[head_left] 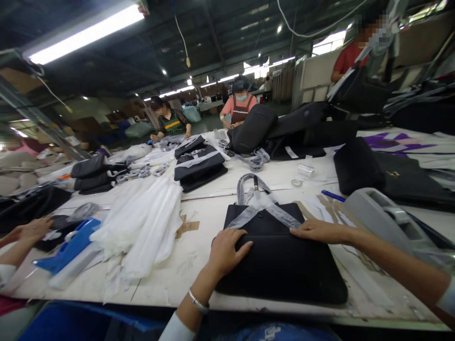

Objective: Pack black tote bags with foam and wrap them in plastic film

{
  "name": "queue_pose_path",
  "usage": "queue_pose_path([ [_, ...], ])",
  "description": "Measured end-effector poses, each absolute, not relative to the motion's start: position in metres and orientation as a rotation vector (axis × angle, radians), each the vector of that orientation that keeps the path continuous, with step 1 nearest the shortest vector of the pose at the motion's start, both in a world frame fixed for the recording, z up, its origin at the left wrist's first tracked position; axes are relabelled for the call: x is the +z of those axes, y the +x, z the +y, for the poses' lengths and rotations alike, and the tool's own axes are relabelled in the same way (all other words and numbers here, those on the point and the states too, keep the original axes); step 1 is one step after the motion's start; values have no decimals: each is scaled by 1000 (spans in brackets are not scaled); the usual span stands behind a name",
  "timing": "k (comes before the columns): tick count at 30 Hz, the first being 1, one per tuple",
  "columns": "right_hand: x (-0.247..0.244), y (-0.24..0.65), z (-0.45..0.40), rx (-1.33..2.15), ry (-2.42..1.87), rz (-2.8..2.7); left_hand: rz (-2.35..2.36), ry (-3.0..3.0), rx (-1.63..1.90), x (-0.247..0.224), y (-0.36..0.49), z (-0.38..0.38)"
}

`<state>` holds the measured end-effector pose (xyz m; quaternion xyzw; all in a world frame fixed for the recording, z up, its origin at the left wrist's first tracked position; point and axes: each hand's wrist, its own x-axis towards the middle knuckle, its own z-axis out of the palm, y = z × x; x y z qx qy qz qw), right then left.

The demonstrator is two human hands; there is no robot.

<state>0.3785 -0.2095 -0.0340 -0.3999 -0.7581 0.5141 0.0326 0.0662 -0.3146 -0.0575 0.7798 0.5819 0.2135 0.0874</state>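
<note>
We have one black bag (280,272) lying flat near the near edge of the tabletop (192,279), right of its middle, handles toward the far edge. Our left hand (229,253) rests on the bag's left side, fingers loosely spread and clenching nothing. Our right hand (322,230) touches the bag's right side; its fingers are partly hidden, so we cannot tell whether it pinches the edge or only steadies it.

As for progress, the handles (244,187) are sheathed in clear film (284,215), its strips crossing the upper front, so we judge that part mostly done. The body is bare of any cover that we can see, so any covering there would be left to do.

Just left of the bag is a heap of white sleeves (142,225); to its right stands a grey dispenser (384,218), near the near right corner. Beyond, toward the far edge, lies a stack of black bags (201,168) with pale strips on top, which suggests several pieces partly wrapped.
</note>
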Motion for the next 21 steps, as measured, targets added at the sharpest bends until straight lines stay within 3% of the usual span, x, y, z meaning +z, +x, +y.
queue_pose_path([
  [4,-39,377,-206,1397,-1212,-2375,1507,2126,394,-34,29,-301],
  [8,-45,391,-217,1242,-1292,-2327,1432,1900,406,-23,-4,-307],
  [21,-95,418,-293,744,-1723,-1883,2160,1457,946,-96,31,-374],
])
